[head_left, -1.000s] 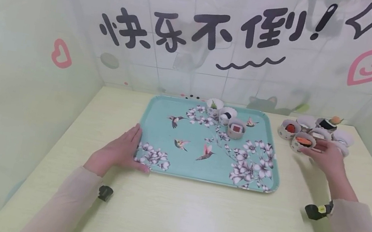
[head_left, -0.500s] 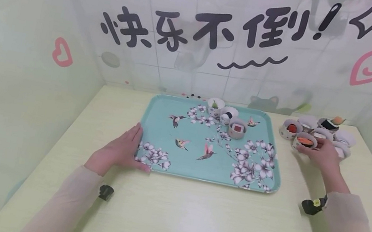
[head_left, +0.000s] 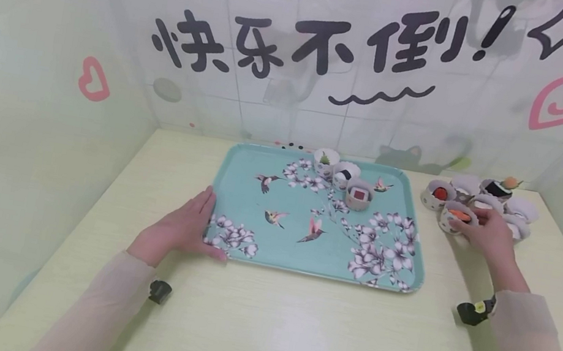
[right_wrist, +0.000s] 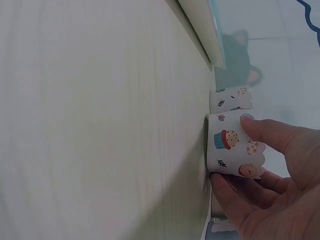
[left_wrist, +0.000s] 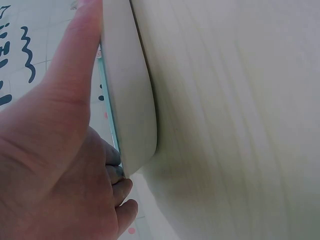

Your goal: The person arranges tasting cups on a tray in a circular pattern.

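One paper cup between right-hand fingers

L hand – thumb spread from fingers; R hand – thumb opp. fingers, pinching; sleeved forearms behind both.

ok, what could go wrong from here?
The right hand pinches the round white cupcake-printed paper cup, which might buckle if squeezed.
Moving it could knock the white paper cup with red filling beside it.
The left hand touches the turquoise flower-printed rectangular tray; a push might jostle its three pale paper cups.
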Available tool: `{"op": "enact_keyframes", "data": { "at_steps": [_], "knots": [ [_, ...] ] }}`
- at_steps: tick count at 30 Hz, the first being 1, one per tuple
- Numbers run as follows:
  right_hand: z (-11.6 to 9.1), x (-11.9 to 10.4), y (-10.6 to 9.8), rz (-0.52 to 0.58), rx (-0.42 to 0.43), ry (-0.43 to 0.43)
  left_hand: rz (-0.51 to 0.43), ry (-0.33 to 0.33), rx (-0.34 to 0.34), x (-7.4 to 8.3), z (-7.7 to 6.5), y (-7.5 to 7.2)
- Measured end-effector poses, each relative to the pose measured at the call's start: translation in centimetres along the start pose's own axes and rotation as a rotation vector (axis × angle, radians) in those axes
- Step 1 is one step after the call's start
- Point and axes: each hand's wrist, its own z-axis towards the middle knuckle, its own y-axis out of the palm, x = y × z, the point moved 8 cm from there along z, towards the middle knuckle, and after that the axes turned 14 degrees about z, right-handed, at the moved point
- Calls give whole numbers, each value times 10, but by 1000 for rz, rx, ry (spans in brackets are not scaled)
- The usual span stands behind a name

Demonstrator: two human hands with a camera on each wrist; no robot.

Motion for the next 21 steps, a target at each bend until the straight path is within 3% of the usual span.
{"op": "enact_keyframes", "data": {
  "at_steps": [8, 21],
  "knots": [
    [-3, -1, 0, 4, -5, -50, 1, 4, 6, 0, 0, 1],
    [-21, -25, 4, -2, -14, -122, -7, -2, -1, 0, 0, 0]
  ]
}}
